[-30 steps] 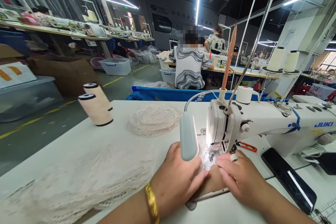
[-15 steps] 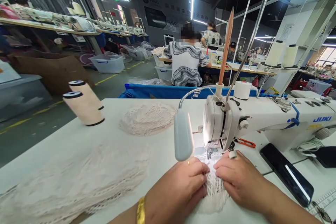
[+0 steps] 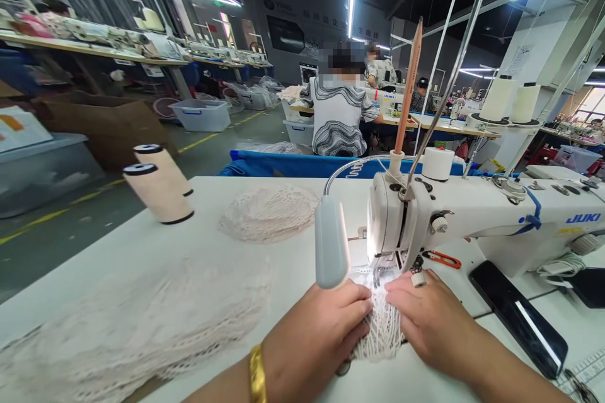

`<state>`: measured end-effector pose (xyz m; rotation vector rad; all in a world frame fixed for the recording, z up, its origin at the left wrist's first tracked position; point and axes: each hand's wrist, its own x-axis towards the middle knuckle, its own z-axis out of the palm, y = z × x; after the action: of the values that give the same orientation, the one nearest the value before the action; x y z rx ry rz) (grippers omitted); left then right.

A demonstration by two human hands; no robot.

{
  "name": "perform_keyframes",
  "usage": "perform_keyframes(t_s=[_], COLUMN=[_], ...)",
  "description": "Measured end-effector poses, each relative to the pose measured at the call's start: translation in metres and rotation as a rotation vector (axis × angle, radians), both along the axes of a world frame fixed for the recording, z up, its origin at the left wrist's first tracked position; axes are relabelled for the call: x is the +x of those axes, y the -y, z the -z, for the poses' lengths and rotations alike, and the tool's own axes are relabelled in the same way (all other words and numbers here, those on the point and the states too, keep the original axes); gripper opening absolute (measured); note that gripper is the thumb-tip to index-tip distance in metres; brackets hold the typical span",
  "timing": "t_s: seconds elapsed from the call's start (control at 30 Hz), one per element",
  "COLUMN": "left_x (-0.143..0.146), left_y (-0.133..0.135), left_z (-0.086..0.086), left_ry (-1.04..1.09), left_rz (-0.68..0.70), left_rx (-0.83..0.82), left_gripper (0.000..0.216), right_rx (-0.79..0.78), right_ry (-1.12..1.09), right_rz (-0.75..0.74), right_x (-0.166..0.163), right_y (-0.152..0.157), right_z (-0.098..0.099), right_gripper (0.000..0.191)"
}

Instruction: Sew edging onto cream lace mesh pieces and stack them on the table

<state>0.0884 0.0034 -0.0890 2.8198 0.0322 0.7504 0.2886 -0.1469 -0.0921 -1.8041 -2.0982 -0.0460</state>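
My left hand (image 3: 319, 334) and my right hand (image 3: 428, 318) press down on a strip of cream knitted mesh (image 3: 382, 326) just in front of the needle of a white sewing machine (image 3: 472, 220). Both hands are curled, fingers pinching the mesh between them. A gold bangle (image 3: 258, 373) sits on my left wrist. The machine's lamp (image 3: 331, 242) on a gooseneck hangs over my left fingers and lights the needle area.
A flat pile of the same mesh (image 3: 142, 321) lies at the left, a smaller round heap (image 3: 269, 213) further back. Two thread cones (image 3: 158, 186) lie at the table's left edge. Orange snips (image 3: 442, 258) and a black phone (image 3: 517, 318) lie right. A seated person (image 3: 338, 110) works ahead.
A second ago the mesh under my hands was barely visible at the needle; now a longer bunched strip shows between my hands. My hands have stayed at the presser foot.
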Motion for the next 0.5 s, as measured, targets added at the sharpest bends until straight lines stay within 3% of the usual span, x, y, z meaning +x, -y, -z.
perform_keyframes(t_s=[0.27,0.5], left_x=[0.0,-0.002], left_y=[0.017,0.01], left_z=[-0.002,-0.002], left_ry=[0.042,0.004], left_rz=[0.111,0.08], left_rx=[0.025,0.035], left_gripper=[0.031,0.025], right_rx=[-0.016,-0.018], right_ry=[0.008,0.013], right_rz=[-0.09,-0.064], right_x=[-0.004,-0.004], right_y=[0.007,0.007], right_z=[-0.004,-0.003], right_gripper=[0.027,0.026])
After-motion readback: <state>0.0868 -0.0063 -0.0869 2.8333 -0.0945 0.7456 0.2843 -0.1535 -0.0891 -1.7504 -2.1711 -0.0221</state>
